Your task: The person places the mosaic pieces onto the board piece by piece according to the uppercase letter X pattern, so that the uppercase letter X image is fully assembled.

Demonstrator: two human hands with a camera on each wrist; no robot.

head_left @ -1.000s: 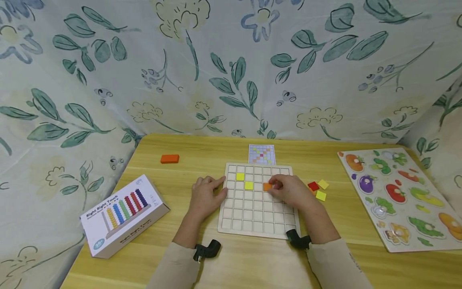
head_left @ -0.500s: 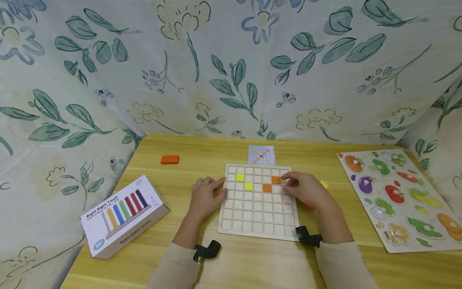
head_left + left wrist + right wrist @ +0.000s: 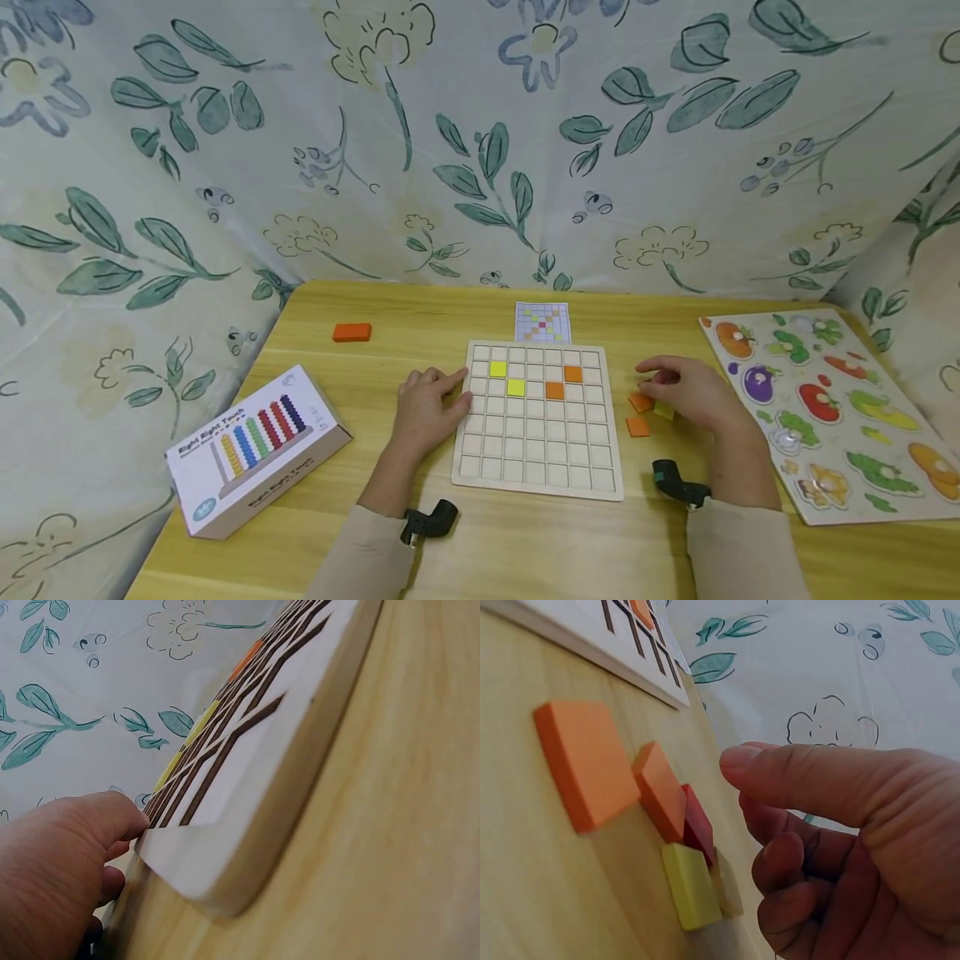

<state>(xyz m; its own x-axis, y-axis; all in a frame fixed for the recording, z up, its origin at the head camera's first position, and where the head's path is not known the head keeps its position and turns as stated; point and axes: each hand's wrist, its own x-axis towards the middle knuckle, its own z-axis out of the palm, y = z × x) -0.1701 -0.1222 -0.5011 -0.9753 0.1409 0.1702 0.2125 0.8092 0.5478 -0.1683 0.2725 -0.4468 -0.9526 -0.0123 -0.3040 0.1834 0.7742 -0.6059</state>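
A square wooden grid board (image 3: 536,482) lies on the table, with yellow tiles (image 3: 498,369) and orange tiles (image 3: 573,374) seated in its upper cells, two of each. My left hand (image 3: 429,410) touches the board's left edge with index finger and thumb; in the left wrist view the hand (image 3: 56,862) is at its corner. To the right of the board, my right hand (image 3: 693,396) hovers over loose tiles, fingers loosely bent and holding nothing. Below it, the right wrist view has two orange tiles (image 3: 589,765), a red tile (image 3: 698,825) and a yellow tile (image 3: 692,886).
A printed pattern card (image 3: 543,322) lies behind the board. An orange block (image 3: 352,332) is at the back left, and a white toy box (image 3: 258,450) stands at the left. A vegetable puzzle board (image 3: 817,433) covers the right side. A floral cloth (image 3: 480,150) hangs behind the table.
My right hand let go of an orange tile in an upper-right cell and moved right to the loose tiles. The left hand has stayed at the board's edge.
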